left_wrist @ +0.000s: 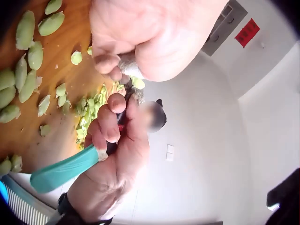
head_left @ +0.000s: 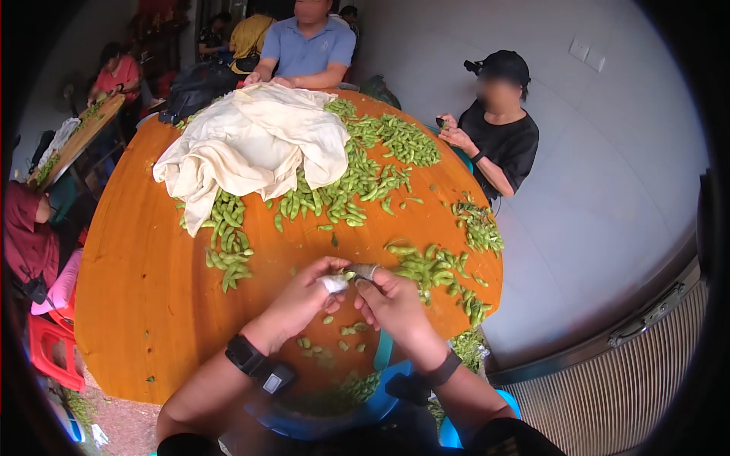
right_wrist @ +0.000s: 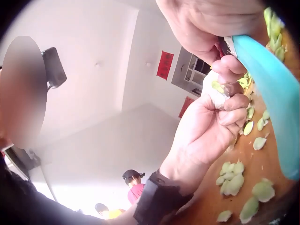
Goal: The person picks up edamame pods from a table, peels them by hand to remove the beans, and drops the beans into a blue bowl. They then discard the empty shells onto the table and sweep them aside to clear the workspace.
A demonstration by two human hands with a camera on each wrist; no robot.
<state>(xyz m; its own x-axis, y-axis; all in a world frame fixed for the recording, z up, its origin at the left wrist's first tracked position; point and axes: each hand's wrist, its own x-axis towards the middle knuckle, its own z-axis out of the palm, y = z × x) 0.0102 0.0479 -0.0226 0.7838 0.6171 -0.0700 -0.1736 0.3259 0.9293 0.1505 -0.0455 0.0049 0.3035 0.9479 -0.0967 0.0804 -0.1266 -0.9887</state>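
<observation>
Both hands meet over the near edge of the wooden table. My left hand [head_left: 308,292], white wrapping on its thumb, pinches a green soybean pod [right_wrist: 217,86], mostly hidden by the fingers. Curled round a tool with a curved teal handle [left_wrist: 65,169] is my right hand [head_left: 395,305]; a finger wears a greyish wrap. The tool's dark working end lies within that grip, close to the pod, and its exact kind is hidden. Shelled green soybeans [head_left: 312,349] lie scattered on the table below the hands.
A blue basin [head_left: 304,432] with green pieces sits below the table edge. Piles of soybean pods [head_left: 334,199] and a cream cloth [head_left: 251,144] cover the table's far part. More pods [head_left: 430,267] lie right of my hands. People sit across and right [head_left: 506,129].
</observation>
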